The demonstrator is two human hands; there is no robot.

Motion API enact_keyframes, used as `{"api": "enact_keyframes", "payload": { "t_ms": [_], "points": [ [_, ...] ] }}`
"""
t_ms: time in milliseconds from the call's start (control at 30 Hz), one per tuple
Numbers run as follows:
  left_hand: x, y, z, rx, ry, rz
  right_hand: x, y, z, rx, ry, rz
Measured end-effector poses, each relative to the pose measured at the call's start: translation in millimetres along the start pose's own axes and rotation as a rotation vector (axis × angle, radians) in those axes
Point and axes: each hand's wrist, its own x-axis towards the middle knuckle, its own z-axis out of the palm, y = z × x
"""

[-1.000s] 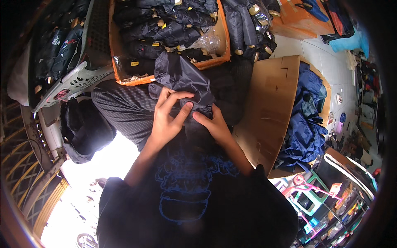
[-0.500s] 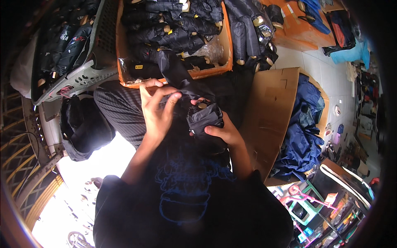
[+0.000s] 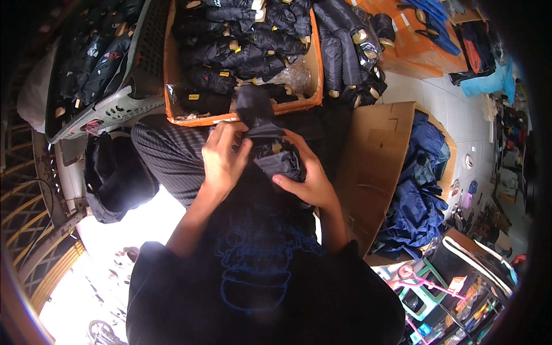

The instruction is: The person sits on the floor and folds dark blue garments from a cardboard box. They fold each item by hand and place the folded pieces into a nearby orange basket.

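My right hand is wrapped round a black folding umbrella, furled into a short bundle, with its pale round end facing up. A limp black fabric sleeve stretches from just above that bundle toward the box in front. With bent fingers and thumb, my left hand pinches the sleeve's left edge. Where sleeve and umbrella meet is dark, so I cannot tell whether the sleeve is around its end. Beyond, an orange-edged cardboard box holds several furled black umbrellas with pale handles.
A grey plastic basket of black umbrellas stands at the left. More umbrellas lie right of the box. An open brown carton with dark blue fabric stands close by my right arm. A green stool is at lower right.
The sleeve has swung right and now stands more upright beside the umbrella. My left hand has shifted slightly right and down, its fingers more curled. My right fingers have spread further up along the umbrella.
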Motion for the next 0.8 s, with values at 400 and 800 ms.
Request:
{"api": "enact_keyframes", "payload": {
  "t_ms": [400, 800],
  "points": [
    [11.6, 0.1, 14.4, 0.039, 0.086, -0.065, -7.2, -12.8, -4.4, 0.541, 0.066, 0.146],
    [17.9, 26.1, 23.6, -0.132, 0.053, -0.205, -18.2, -5.9, -3.4, 0.984, -0.134, 0.333]
  ]
}}
